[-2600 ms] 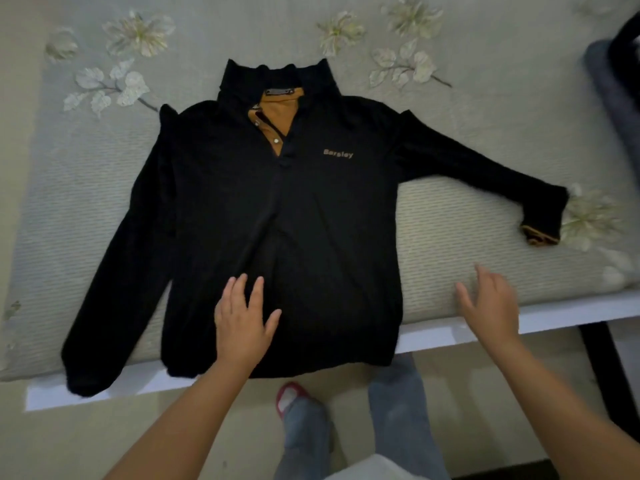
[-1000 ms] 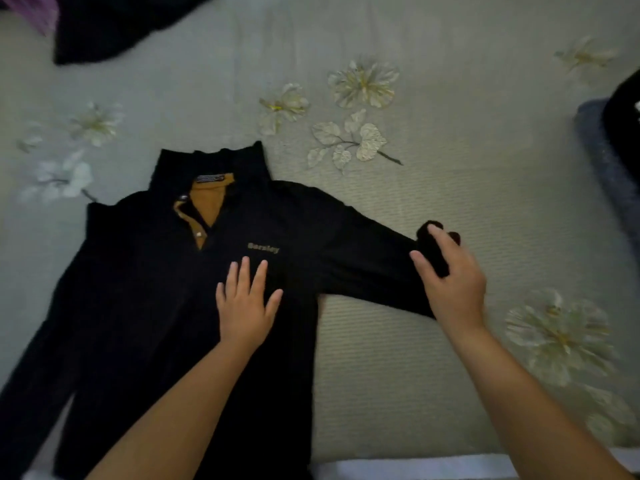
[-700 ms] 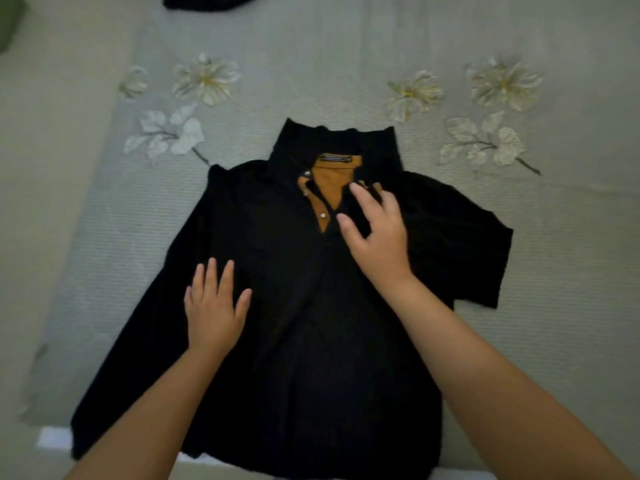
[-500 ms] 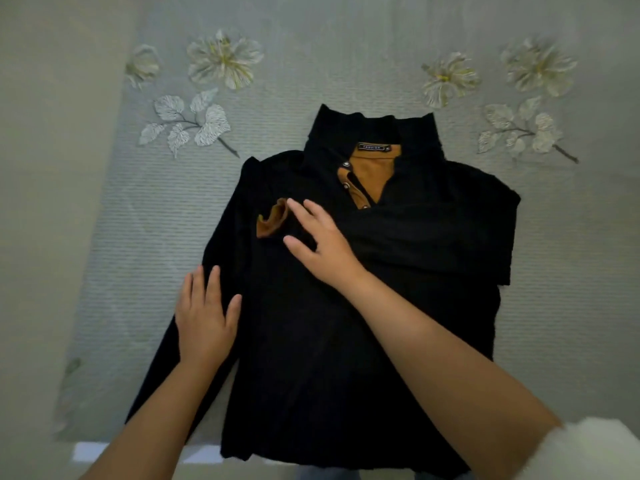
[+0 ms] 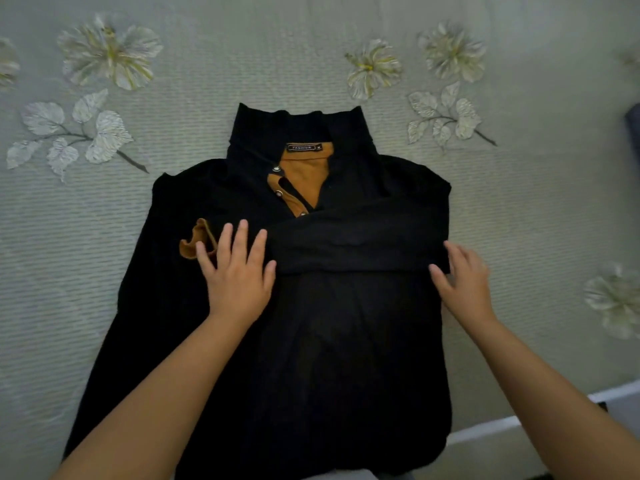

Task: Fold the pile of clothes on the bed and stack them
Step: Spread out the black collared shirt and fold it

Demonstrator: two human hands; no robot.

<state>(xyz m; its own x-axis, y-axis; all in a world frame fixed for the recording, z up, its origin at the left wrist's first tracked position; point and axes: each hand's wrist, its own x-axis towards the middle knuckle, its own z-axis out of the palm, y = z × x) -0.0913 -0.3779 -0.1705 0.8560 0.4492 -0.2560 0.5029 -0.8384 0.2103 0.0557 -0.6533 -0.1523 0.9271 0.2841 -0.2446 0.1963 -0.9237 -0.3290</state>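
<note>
A black long-sleeved shirt [image 5: 346,341] with a mustard-lined collar lies face up on the bed. Its right sleeve [image 5: 360,244] is folded across the chest, and the mustard cuff [image 5: 194,242] ends near the left shoulder. My left hand [image 5: 237,275] lies flat with fingers spread on that sleeve beside the cuff. At the shirt's right edge my right hand [image 5: 464,282] rests with straight fingers on the sleeve's fold. The left sleeve [image 5: 131,306] still runs down the left side.
The bed cover [image 5: 519,202] is pale grey-green with embroidered white flowers. A white bed edge [image 5: 519,420] shows at the lower right. A dark grey item [image 5: 633,133] peeks in at the right border.
My right hand carried the right sleeve across the chest, let it go and moved back to the shirt's right edge. My left hand slid up onto the folded sleeve beside the cuff.
</note>
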